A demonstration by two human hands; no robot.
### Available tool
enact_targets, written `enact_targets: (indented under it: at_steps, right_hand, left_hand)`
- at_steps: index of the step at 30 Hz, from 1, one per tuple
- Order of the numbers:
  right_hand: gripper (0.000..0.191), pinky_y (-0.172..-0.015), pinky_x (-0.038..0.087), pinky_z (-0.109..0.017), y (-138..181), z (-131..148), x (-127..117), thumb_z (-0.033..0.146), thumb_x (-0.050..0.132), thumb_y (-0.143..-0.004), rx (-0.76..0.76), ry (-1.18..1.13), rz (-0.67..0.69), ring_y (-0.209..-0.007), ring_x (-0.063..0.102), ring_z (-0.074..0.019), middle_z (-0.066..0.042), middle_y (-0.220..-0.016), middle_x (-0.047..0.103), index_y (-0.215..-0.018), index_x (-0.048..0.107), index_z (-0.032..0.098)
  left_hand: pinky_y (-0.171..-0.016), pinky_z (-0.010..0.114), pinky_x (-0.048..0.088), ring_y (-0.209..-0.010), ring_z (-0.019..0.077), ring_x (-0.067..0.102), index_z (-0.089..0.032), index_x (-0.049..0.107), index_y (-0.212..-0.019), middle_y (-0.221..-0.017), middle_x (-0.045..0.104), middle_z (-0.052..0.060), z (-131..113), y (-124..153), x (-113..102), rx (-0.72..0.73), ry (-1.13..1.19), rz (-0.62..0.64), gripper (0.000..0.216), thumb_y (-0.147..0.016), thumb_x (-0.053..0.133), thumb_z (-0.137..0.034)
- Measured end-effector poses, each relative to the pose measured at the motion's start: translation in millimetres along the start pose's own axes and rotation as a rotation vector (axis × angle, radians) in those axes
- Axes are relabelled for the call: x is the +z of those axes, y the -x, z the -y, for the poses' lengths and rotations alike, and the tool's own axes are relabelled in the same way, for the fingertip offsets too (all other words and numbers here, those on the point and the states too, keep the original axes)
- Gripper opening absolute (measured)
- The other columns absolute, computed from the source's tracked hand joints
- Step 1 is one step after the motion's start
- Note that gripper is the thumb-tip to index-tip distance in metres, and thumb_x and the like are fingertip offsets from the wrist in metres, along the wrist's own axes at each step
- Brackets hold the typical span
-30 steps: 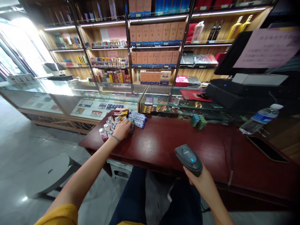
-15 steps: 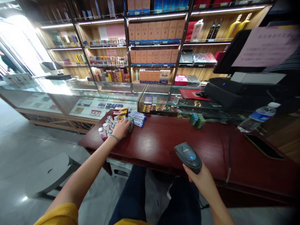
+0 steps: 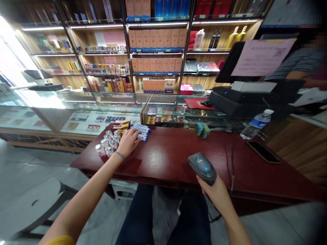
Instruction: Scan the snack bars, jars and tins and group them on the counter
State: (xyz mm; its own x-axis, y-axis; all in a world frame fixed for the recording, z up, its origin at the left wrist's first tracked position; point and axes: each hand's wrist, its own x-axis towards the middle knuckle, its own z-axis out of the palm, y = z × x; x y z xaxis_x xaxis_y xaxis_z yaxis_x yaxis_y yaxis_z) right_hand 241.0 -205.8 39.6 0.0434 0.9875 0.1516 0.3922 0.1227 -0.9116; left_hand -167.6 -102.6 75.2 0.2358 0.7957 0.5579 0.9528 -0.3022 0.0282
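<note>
"Well, where is the scanner (image 3: 201, 167)?"

"Clamped in the right hand (image 3: 216, 187), by the near edge of the bench (image 3: 163, 153). The left hand (image 3: 127, 142) is apart from it, at the blue-and-white packets (image 3: 144, 131); I cannot tell whether it grips anything."

"How much room is there?"

"Little on the left: glass jars (image 3: 105, 142) stand just beside that hand, near the bench's left edge. More lies between the two hands, and from the packets across to the green boxes (image 3: 202, 130) by the far edge."
</note>
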Motion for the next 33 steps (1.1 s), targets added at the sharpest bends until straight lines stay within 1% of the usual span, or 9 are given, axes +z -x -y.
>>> enact_targets:
  at_steps: [3, 8, 15, 20, 24, 28, 30, 33]
  right_hand:
    - [0.039, -0.045, 0.046, -0.027, 2, 7, -10, 0.041, 0.07, -0.079, 0.03, -0.044, -0.054, -0.04, 0.054, -0.0168, 0.005, -0.051, 0.061, -0.109, 0.062, 0.019]
    - [0.035, -0.043, 0.044, -0.027, 1, 4, -35, 0.043, 0.072, -0.078, 0.06, -0.089, -0.127, -0.039, 0.05, -0.0163, 0.008, -0.047, 0.055, -0.103, 0.062, 0.021]
    - [0.035, -0.042, 0.043, -0.027, -3, -15, -76, 0.047, 0.074, -0.078, 0.094, -0.075, -0.215, -0.038, 0.049, -0.0155, 0.008, -0.044, 0.052, -0.097, 0.061, 0.02]
    - [0.041, -0.042, 0.043, -0.027, -8, -29, -103, 0.048, 0.076, -0.077, 0.124, -0.075, -0.252, -0.038, 0.05, -0.0154, 0.007, -0.046, 0.055, -0.101, 0.061, 0.019]
    - [0.042, -0.041, 0.043, -0.027, -14, -39, -115, 0.05, 0.076, -0.078, 0.151, -0.078, -0.255, -0.037, 0.05, -0.0154, 0.007, -0.046, 0.054, -0.101, 0.06, 0.019]
    - [0.038, -0.043, 0.045, -0.027, -21, -43, -117, 0.047, 0.075, -0.081, 0.144, -0.072, -0.243, -0.038, 0.051, -0.0153, 0.006, -0.049, 0.057, -0.101, 0.06, 0.019]
    - [0.036, -0.044, 0.046, -0.027, -25, -44, -117, 0.045, 0.074, -0.082, 0.138, -0.065, -0.223, -0.04, 0.052, -0.0156, 0.005, -0.051, 0.059, -0.101, 0.061, 0.019]
    - [0.033, -0.046, 0.046, -0.028, -29, -49, -117, 0.046, 0.073, -0.084, 0.133, -0.06, -0.2, -0.041, 0.052, -0.0164, 0.005, -0.05, 0.058, -0.099, 0.061, 0.019]
  left_hand:
    - [-0.101, 0.045, 0.048, -0.113, 0.0293, 0.058, -0.022, 0.062, -0.119, -0.118, 0.063, 0.01, -25, -16, 15, 0.077, 0.121, -0.069, 0.025, -0.095, 0.059, -0.027]
    - [-0.1, 0.043, 0.05, -0.111, 0.0264, 0.06, -0.022, 0.061, -0.119, -0.114, 0.063, 0.009, -78, -49, 54, 0.148, 0.313, -0.116, 0.022, -0.097, 0.056, -0.026]
    - [-0.098, 0.04, 0.053, -0.106, 0.0235, 0.063, -0.02, 0.06, -0.117, -0.11, 0.063, 0.009, -161, -99, 108, 0.164, 0.585, -0.133, 0.022, -0.095, 0.059, -0.021]
    - [-0.1, 0.04, 0.053, -0.111, 0.0236, 0.062, -0.021, 0.061, -0.12, -0.113, 0.062, 0.009, -213, -124, 143, 0.165, 0.695, -0.088, 0.027, -0.093, 0.06, -0.018]
    - [-0.103, 0.041, 0.052, -0.111, 0.0235, 0.061, -0.023, 0.06, -0.128, -0.116, 0.059, 0.009, -244, -143, 171, 0.164, 0.721, -0.031, 0.035, -0.093, 0.059, -0.018]
    - [-0.104, 0.042, 0.051, -0.112, 0.024, 0.06, -0.025, 0.054, -0.139, -0.123, 0.053, 0.01, -268, -166, 197, 0.154, 0.682, 0.023, 0.052, -0.088, 0.063, -0.015]
    - [-0.104, 0.043, 0.051, -0.114, 0.0256, 0.059, -0.024, 0.052, -0.143, -0.127, 0.05, 0.012, -278, -177, 207, 0.152, 0.646, 0.057, 0.06, -0.085, 0.066, -0.014]
    - [-0.105, 0.045, 0.049, -0.116, 0.0279, 0.057, -0.024, 0.051, -0.145, -0.132, 0.048, 0.014, -290, -190, 218, 0.139, 0.581, 0.107, 0.066, -0.083, 0.069, -0.013]
